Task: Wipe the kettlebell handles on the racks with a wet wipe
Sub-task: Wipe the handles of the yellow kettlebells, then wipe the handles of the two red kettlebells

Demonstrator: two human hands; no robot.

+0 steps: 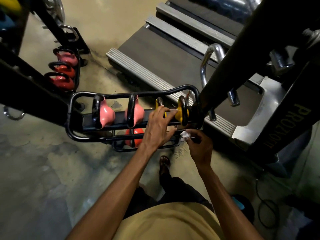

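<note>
Reaching over the rack (119, 118), we rest our left hand (158, 129), fingers outstretched, on the yellow kettlebells (181, 115) at its three o'clock end, while our right hand (200, 146), at four o'clock from the left, pinches the crumpled white wipe (184, 135) beside the rack.

Black tubular steel rack (69, 118) stands on stained concrete floor (34, 153). Top tier, left to right: pink kettlebell with black handle (106, 115), second pink kettlebell (136, 113), partly hidden yellow kettlebell (158, 102), end yellow kettlebell (181, 113). All sit in one row. Lower tier: orange-red kettlebell (136, 134). Second black rack (78, 66) farther back left holds pale pink kettlebell (68, 58) and two red ones, nose to tail.
</note>
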